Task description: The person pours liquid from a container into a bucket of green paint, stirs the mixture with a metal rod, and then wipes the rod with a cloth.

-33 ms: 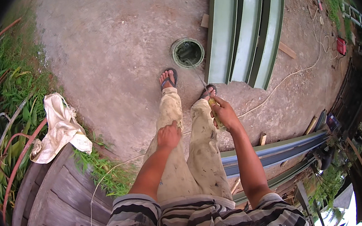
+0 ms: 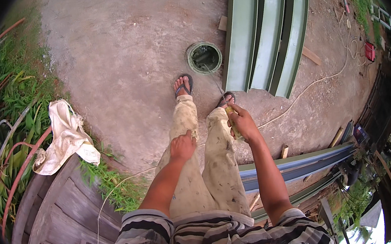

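Note:
I stand on bare concrete in pale, stained trousers and sandals. My right hand is closed around a thin tool with a yellowish handle. Its narrow shaft points forward toward a round green can on the ground ahead of my feet. The tool's tip is too thin to make out. My left hand rests on my left thigh with its fingers curled and holds nothing.
Long green metal channels lie on the ground right of the can. Grey-blue beams lie at my right side. A white cloth hangs by the grass on the left, above a weathered wooden door. A pale cable crosses the ground.

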Demonstrator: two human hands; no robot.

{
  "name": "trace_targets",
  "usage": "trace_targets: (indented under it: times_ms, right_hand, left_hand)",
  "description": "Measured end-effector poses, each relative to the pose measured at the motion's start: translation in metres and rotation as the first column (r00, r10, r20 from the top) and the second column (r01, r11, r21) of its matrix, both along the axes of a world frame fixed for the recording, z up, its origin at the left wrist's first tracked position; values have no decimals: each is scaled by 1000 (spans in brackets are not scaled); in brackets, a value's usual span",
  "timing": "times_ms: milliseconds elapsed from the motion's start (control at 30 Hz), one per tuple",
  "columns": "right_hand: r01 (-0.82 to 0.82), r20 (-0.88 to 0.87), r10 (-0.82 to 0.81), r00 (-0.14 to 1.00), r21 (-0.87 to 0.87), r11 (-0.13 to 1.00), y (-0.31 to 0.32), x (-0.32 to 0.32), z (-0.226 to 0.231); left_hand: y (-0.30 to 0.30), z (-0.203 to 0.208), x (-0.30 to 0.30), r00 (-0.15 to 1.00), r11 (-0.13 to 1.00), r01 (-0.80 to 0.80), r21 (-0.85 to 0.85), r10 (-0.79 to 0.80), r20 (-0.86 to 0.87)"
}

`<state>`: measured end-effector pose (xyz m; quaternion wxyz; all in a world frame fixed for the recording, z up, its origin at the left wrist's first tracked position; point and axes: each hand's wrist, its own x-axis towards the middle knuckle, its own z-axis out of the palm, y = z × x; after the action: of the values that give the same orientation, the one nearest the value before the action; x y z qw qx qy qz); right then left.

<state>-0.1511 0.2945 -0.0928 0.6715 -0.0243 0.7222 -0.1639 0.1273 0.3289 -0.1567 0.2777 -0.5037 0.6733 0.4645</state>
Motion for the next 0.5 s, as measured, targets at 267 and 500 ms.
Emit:
trace_targets:
  times_ms: [267, 500]
  right_hand:
    - [71, 39, -71, 997, 12, 997, 3, -8, -13]
    - [152, 70, -147, 987, -62, 986, 13, -7, -19]
  left_hand:
    - [2, 8, -17, 999, 999, 17, 30, -19, 40]
    - [13, 2, -28, 995, 997, 58, 60, -62, 78]
